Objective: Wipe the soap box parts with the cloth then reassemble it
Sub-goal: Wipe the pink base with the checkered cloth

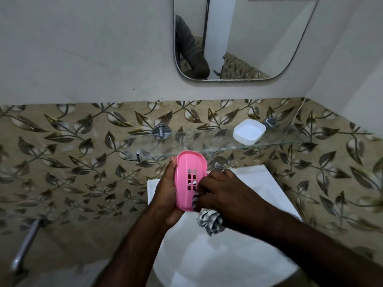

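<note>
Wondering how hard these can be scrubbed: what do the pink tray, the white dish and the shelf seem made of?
Pink tray: likely moulded plastic, smooth and uniformly coloured, with square drain holes. White dish: probably plastic too, smooth, thin rounded rim. Shelf: clear glass, since the tiles show through it.

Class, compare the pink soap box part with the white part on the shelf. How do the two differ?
The pink part has a grid of holes; the white part shows none. The left hand grips the pink part while the right hand rubs the cloth on it; the white part sits untouched on the glass shelf. Both are rounded, shallow plastic shells.
</note>
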Tool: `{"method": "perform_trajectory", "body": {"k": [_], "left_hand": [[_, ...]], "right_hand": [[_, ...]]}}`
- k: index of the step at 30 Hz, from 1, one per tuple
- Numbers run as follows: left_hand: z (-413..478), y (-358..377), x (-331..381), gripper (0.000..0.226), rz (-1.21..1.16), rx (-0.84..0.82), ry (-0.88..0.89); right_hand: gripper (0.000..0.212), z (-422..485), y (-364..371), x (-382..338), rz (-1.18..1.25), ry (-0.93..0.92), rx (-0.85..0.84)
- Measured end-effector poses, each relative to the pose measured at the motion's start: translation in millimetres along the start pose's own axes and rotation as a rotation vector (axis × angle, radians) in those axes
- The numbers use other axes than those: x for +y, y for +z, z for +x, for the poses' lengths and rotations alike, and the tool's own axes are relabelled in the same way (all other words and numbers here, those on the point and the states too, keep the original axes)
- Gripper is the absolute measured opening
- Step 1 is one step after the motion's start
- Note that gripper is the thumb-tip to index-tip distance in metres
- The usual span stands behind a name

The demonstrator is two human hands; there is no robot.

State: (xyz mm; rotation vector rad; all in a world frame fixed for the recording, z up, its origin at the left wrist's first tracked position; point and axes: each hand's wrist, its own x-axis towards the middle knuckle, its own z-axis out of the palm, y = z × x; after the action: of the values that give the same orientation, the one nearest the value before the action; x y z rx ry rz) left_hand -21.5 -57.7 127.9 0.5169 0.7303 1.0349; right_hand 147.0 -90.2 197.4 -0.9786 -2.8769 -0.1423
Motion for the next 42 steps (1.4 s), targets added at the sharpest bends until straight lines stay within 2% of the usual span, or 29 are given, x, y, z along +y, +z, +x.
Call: {"method": "perform_trajectory", "body": {"k": [3, 5, 7, 12, 15, 17, 18, 19, 20, 22, 24, 26, 29, 32, 35, 38, 40, 42], "left_hand": [[2, 2, 1, 0.081, -0.003, 0.012, 0.012], [1, 5, 4, 0.081, -0.027, 0.013, 0.032], [0, 7, 6, 0.079, -0.027, 0.006, 0.049], [0, 7, 1, 0.084, -0.024, 0.068, 0.075], [0, 4, -1, 0.081, -0.016, 0.096, 0.081], [-2, 5, -3, 0.078, -0.024, 0.073, 0.052], [-2, 5, -5, 0.076, -0.008, 0.048, 0.047], [-2, 6, -7, 0.073, 0.014, 0.021, 0.052], [-2, 9, -9, 0.068, 0.023, 0.001, 0.061], [-4, 15, -12, 0.061, -0.037, -0.031, 0.061], [-6, 18, -11, 0.056, -0.118, -0.058, 0.068], [-7, 18, -10, 0.054, -0.141, -0.059, 0.089], [-8, 21, -10, 0.051, -0.046, -0.026, 0.130], [-8, 22, -12, 0.049, 0.015, 0.000, 0.159], [-8, 23, -11, 0.052, -0.025, 0.021, 0.155], [-8, 25, -5, 0.054, 0.014, 0.004, 0.171], [-6, 24, -2, 0.052, 0.112, 0.011, 0.199], [-5, 22, -3, 0.049, 0.176, 0.028, 0.214]], "right_hand": [[0.036, -1, -5, 11, -0.057, 0.045, 0.015], [0.028, -1, -6, 15, -0.037, 0.081, 0.098], [0.030, -2, -5, 16, 0.004, 0.137, 0.162], [0.019, -3, 8, -9, 0.126, 0.157, 0.051], [0.017, -1, 10, -15, 0.456, 0.235, 0.067], [0.024, 1, 3, -8, 0.770, 0.385, 0.197], [0.028, 3, -1, -3, 0.840, 0.434, 0.301], [0.027, 5, -4, 2, 0.766, 0.427, 0.409], [0.025, 8, -8, 6, 0.574, 0.375, 0.486], [0.033, 15, -6, 6, 0.249, 0.224, 0.500], [0.034, 17, 1, 5, 0.110, 0.151, 0.485], [0.032, 20, 6, 5, 0.035, 0.152, 0.529], [0.032, 24, 3, 11, 0.069, 0.303, 0.515], [0.035, 26, 0, 10, 0.235, 0.459, 0.467], [0.037, 24, 3, 3, 0.295, 0.379, 0.489], [0.044, 23, 5, 9, 0.186, 0.257, 0.507], [0.045, 25, 4, 17, 0.205, 0.342, 0.491], [0.038, 27, 2, 21, 0.315, 0.509, 0.459]]}}
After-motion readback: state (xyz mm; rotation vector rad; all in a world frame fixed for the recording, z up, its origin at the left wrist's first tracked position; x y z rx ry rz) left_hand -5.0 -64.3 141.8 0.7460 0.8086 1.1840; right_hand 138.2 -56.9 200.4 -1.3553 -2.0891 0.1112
